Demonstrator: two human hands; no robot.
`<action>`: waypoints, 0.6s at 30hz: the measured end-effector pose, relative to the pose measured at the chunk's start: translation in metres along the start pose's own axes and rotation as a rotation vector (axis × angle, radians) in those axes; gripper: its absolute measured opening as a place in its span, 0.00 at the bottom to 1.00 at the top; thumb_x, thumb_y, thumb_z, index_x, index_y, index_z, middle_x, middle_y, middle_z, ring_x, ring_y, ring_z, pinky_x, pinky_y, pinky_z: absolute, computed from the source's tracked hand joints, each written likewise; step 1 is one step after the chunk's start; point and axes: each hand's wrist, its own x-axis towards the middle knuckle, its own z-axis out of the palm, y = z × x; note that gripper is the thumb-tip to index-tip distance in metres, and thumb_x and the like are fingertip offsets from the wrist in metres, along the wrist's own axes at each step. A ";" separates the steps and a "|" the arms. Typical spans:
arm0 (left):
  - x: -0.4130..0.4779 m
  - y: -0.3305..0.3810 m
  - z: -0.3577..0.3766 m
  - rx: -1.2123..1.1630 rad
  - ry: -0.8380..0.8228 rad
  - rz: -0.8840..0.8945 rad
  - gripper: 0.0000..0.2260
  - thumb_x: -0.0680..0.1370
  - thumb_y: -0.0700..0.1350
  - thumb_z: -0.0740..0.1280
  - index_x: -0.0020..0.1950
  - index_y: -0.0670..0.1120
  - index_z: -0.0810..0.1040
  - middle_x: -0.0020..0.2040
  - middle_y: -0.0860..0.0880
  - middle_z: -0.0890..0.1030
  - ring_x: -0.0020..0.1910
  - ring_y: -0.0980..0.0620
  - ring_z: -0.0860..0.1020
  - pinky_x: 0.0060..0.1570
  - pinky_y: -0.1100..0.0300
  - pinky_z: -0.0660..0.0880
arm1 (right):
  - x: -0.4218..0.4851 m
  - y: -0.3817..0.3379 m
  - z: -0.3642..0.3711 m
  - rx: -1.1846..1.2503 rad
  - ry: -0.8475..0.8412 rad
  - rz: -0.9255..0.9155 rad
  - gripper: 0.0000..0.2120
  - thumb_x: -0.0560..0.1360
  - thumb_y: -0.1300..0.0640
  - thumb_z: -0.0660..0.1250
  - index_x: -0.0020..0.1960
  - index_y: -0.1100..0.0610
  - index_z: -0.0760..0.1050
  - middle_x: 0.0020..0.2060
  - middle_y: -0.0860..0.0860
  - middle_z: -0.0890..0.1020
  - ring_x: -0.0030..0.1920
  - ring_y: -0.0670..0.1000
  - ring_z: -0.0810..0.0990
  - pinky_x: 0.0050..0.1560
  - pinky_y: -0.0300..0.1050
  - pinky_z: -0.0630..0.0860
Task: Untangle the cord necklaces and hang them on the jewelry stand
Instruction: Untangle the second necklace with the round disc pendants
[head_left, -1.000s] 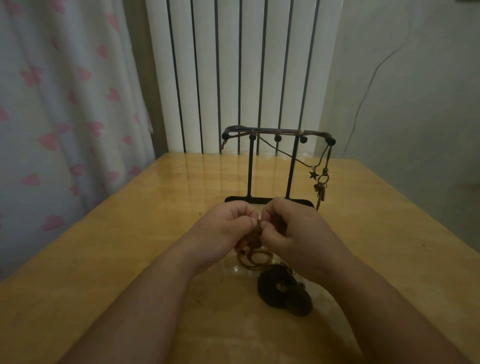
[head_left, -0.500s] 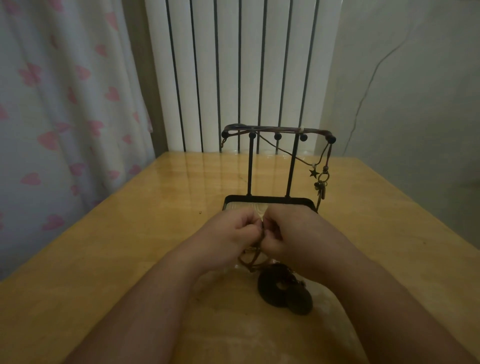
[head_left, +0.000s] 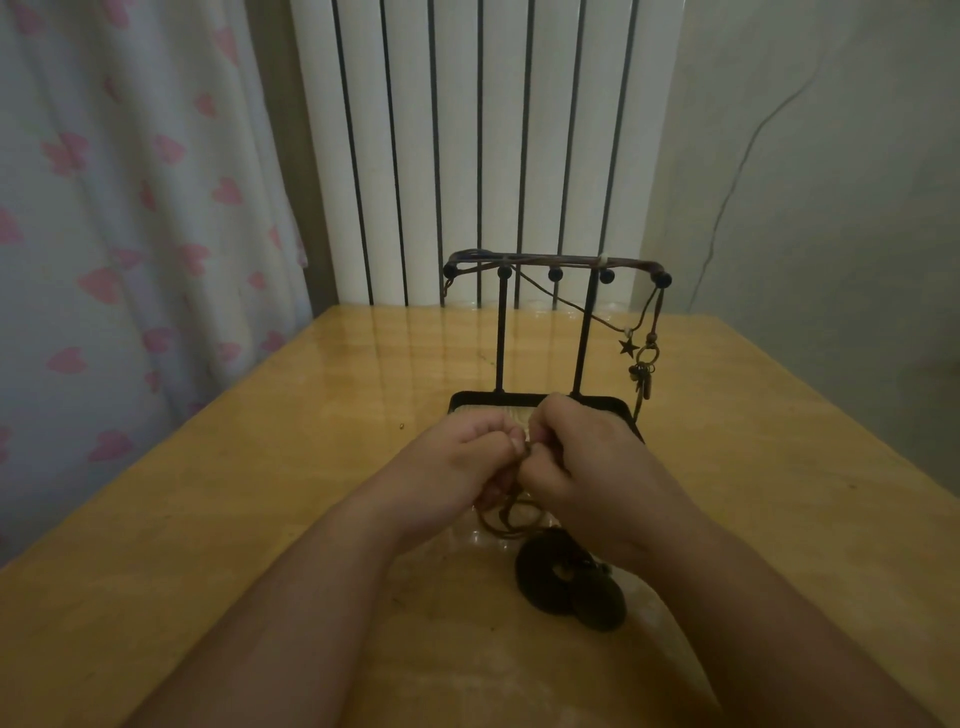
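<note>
Both left hand (head_left: 457, 467) and right hand (head_left: 587, 467) pinch the tangled brown cord (head_left: 511, 519) between them; black metal jewelry stand (head_left: 501, 332) directly beyond.

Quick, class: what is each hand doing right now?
Left hand: pinching the brown cord.
Right hand: pinching the same cord.

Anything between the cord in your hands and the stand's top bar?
The left hand and right hand pinch the tangled cord directly before the jewelry stand; nothing visible lies between. Hung necklaces occupy its right end.
</note>
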 end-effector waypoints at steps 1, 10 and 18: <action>0.000 -0.001 0.000 -0.015 -0.004 0.002 0.13 0.80 0.43 0.59 0.38 0.53 0.76 0.33 0.52 0.74 0.33 0.54 0.70 0.35 0.57 0.69 | 0.000 0.001 0.001 0.014 0.012 -0.004 0.04 0.73 0.45 0.58 0.43 0.44 0.67 0.39 0.45 0.75 0.38 0.46 0.74 0.39 0.44 0.77; 0.003 -0.002 0.004 -0.177 0.017 -0.022 0.08 0.74 0.48 0.61 0.37 0.52 0.77 0.37 0.47 0.73 0.34 0.51 0.69 0.36 0.54 0.67 | 0.002 0.005 0.014 0.223 0.164 0.012 0.03 0.73 0.50 0.59 0.41 0.49 0.70 0.32 0.45 0.74 0.32 0.43 0.71 0.32 0.38 0.69; 0.000 -0.001 0.000 0.024 0.066 0.003 0.11 0.81 0.41 0.60 0.40 0.50 0.76 0.35 0.50 0.76 0.35 0.51 0.73 0.37 0.56 0.71 | 0.000 0.009 0.004 0.153 0.100 0.000 0.03 0.71 0.47 0.61 0.43 0.44 0.72 0.34 0.44 0.76 0.35 0.39 0.74 0.32 0.35 0.71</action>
